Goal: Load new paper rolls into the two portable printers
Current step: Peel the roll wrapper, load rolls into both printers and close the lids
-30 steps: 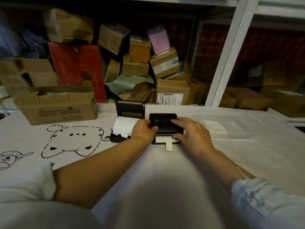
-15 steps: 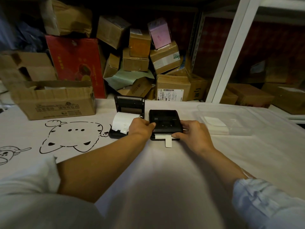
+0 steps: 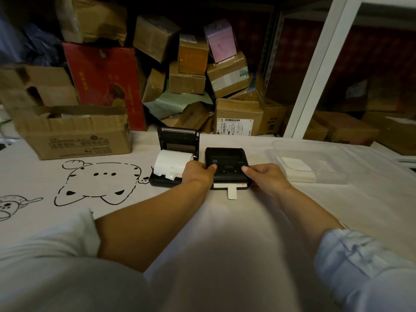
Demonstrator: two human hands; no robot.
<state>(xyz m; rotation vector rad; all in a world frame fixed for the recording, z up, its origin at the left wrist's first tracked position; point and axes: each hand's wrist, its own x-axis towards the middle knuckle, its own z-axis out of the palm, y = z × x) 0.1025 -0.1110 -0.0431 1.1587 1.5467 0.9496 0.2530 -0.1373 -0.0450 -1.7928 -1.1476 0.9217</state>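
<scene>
Boxes and a tray around the table

A cloth [image 3: 225, 233] with a cat drawing [image 3: 99, 181] covers the table; an open carton [image 3: 76, 136] sits far left, a clear tray [image 3: 315, 163] right, a red box [image 3: 105, 84] and stacked boxes [image 3: 193, 70] behind, beside a white post [image 3: 315, 70].

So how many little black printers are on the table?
2. One printer sits open on the left with a white paper roll in it. The closed printer sits beside it, held between both hands.
</scene>
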